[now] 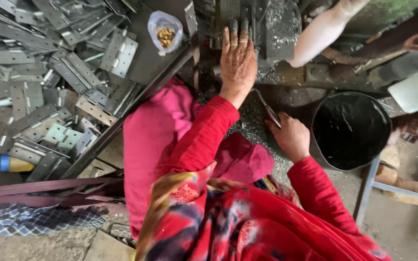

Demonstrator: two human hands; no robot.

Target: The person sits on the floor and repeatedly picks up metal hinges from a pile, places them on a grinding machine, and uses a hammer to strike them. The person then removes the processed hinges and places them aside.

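My left hand [238, 58] reaches forward with its fingers stretched flat on a dark metal machine [267, 24]; it grips nothing that I can see. My right hand [291, 137] is lower and to the right, closed on a thin grey metal strip [267, 108] that angles up toward my left wrist. Both arms are in red sleeves. Silvery metal shavings [252, 128] cover the surface under the strip.
A big heap of grey metal hinges [49, 87] fills a tray at the left, with a small plastic bag of brass bits [165, 31] at its far edge. A black bucket [351, 130] stands right of my right hand. Another person's bare forearm [320, 34] lies across the top right.
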